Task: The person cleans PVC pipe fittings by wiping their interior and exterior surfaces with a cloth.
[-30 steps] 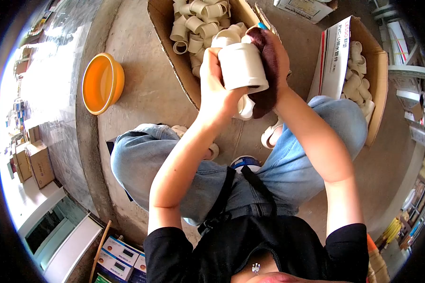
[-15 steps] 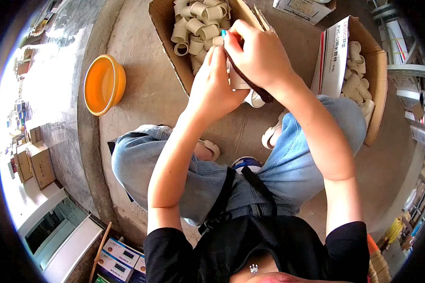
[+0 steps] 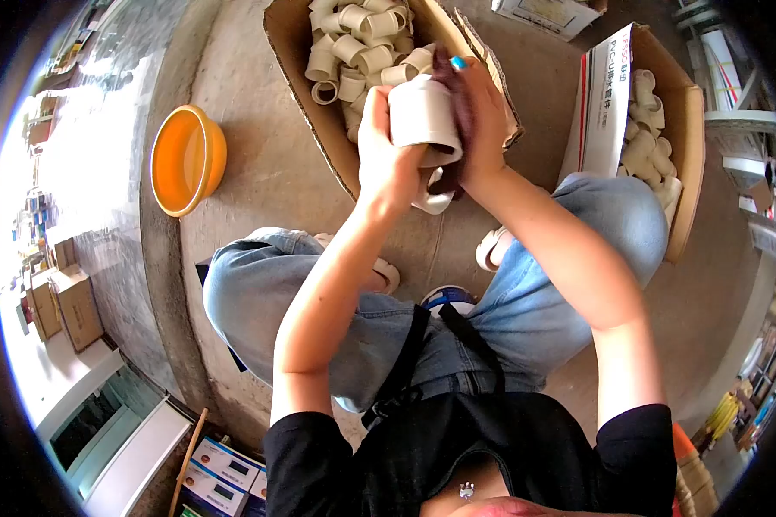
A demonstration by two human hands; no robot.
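My left hand (image 3: 386, 164) grips a white plastic pipe fitting (image 3: 421, 114) from its left side, in front of an open carton. The fitting's wide round end points up and a second opening shows below, near the wrists. Against its right side, my right hand (image 3: 486, 125) presses a dark maroon cloth (image 3: 459, 103), with the fingers curled round it. Part of the fitting is hidden behind the hands and cloth. Beyond them, the carton (image 3: 291, 69) holds many similar cream-white fittings (image 3: 358, 52).
A second carton (image 3: 601, 108) with more white fittings (image 3: 648, 142) stands by my right knee. On the left, an orange basin (image 3: 174, 164) sits on the concrete floor near a raised edge. Another box (image 3: 550, 13) is at the top. Shelves (image 3: 746, 125) line the right side.
The fitting has turned and come up into plain view between the hands. My right hand has shifted to its right side with the cloth.
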